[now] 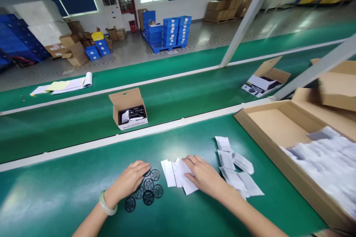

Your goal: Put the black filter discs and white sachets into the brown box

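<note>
My left hand lies palm down on a cluster of several small black round mesh discs on the green table, fingers curled over the nearest ones. My right hand rests on a small fan of white paper packets, fingers pressed on the top one. A pale bangle circles my left wrist. More white packets lie in a loose row just right of my right hand.
A large open cardboard box holding many white packets stands at the right. On the conveyor belt beyond sit a small open product box and another open box. Papers lie far left. Metal posts rise at right.
</note>
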Demonstrator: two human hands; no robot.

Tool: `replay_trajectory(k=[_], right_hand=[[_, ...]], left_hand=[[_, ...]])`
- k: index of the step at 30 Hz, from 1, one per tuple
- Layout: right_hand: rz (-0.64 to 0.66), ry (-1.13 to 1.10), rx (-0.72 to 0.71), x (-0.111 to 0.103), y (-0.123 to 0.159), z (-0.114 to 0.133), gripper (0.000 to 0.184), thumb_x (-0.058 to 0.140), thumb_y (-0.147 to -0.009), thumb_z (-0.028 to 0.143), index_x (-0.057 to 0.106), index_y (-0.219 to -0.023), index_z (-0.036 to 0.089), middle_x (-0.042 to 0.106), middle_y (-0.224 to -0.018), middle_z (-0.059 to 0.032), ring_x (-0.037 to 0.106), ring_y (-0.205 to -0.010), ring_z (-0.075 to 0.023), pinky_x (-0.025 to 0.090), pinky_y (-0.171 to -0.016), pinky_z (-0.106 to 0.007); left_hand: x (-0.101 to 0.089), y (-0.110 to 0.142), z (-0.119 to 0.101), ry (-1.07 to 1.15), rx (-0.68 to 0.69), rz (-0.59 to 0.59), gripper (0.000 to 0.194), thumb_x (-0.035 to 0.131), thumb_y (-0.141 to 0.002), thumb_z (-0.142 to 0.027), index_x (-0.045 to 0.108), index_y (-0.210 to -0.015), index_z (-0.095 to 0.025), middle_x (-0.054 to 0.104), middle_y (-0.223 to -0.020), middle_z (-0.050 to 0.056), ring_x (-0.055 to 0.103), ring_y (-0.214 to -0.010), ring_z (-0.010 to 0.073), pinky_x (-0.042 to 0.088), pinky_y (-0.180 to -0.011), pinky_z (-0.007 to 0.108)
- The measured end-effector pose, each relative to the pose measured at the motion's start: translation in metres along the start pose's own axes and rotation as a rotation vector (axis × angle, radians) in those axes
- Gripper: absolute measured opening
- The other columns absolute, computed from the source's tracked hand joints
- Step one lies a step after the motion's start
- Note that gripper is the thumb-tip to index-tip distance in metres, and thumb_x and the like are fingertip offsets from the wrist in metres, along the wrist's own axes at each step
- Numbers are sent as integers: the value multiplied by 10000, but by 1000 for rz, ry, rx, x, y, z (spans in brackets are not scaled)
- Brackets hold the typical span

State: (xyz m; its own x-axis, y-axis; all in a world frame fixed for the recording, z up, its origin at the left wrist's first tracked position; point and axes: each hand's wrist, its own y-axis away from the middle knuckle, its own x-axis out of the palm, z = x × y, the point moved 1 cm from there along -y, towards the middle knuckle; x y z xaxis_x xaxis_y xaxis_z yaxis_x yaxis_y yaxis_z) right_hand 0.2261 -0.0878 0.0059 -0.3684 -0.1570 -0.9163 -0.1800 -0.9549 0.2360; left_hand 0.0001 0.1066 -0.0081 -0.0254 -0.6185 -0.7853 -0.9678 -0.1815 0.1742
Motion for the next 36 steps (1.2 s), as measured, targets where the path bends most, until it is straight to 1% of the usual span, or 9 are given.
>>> replay_trajectory(k=[5, 9, 13, 17, 21, 26, 29, 32, 36], right_hand=[[-33, -79, 280, 15, 1, -5, 241, 609, -913, 94, 593, -1153, 110, 590, -1082, -144, 545, -1040, -311, 470, -870, -376], [-83, -221, 292, 15, 0, -13, 91, 572, -928, 83, 601, -986, 146, 611, -980, -91, 590, -944, -266, 454, -787, -333], [-260, -503, 187, 0, 14, 2, 72, 539, -943, 126, 568, -900, 176, 612, -839, -22, 598, -767, -216, 413, -666, -293], [-217, -823, -46, -15, 37, 36, 140, 615, -860, 98, 617, -949, 205, 627, -774, 36, 594, -699, -175, 402, -620, -244], [-379, -593, -4, -26, 47, 15, 161, 581, -894, 123, 637, -1026, 196, 643, -887, -13, 601, -836, -207, 431, -763, -283], [-370, -25, 596, -38, 33, -84, 273, 570, -979, 264, 581, -1158, 58, 609, -1081, -179, 549, -1019, -324, 420, -836, -365], [-305, 27, 749, -38, 18, -118, 319, 671, -919, 276, 606, -1075, 5, 617, -1013, -229, 557, -987, -370, 426, -776, -376], [-341, -2, 736, -40, 8, -117, 212, 638, -907, 201, 614, -1039, 37, 626, -989, -197, 577, -954, -331, 423, -753, -342], [-420, -58, 540, -49, 13, -72, 204, 624, -908, 235, 597, -1075, 121, 604, -1021, -98, 574, -945, -246, 426, -798, -282]], left_hand=[[-2, 11, 2, 242, -204, -301, 375, 573, -839, -338, 626, -1201, -254, 611, -1225, 96, 587, -1116, 282, 493, -996, 457], [13, 29, -19, 1035, -384, -558, 393, 615, -803, -433, 629, -1156, -258, 599, -1126, 87, 624, -1004, 267, 585, -816, 397], [60, 21, -58, 1572, -441, -508, 383, 609, -791, -508, 685, -1083, -273, 609, -1093, 88, 620, -958, 248, 596, -703, 344], [97, -15, -99, 1798, -407, -480, 443, 709, -691, -598, 709, -981, -263, 635, -1052, 84, 609, -998, 262, 570, -818, 384], [89, -39, -124, 1898, -560, -609, 204, 764, -708, -268, 705, -870, -158, 629, -875, 77, 615, -811, 182, 558, -697, 275], [66, -36, -125, 1849, -637, -656, 158, 734, -692, -100, 691, -844, -101, 576, -755, 37, 505, -585, 99, 454, -479, 196], [70, -32, -120, 1824, -545, -576, 274, 846, -600, -176, 695, -820, -114, 581, -737, 24, 494, -562, 87, 431, -476, 193], [80, -35, -119, 1794, -496, -535, 350, 914, -516, -284, 672, -707, -119, 551, -653, -7, 427, -472, 46, 358, -425, 170], [89, -44, -121, 1686, -492, -591, 459, 925, -472, -415, 686, -724, -114, 531, -599, -24, 406, -423, 28, 311, -396, 154]])
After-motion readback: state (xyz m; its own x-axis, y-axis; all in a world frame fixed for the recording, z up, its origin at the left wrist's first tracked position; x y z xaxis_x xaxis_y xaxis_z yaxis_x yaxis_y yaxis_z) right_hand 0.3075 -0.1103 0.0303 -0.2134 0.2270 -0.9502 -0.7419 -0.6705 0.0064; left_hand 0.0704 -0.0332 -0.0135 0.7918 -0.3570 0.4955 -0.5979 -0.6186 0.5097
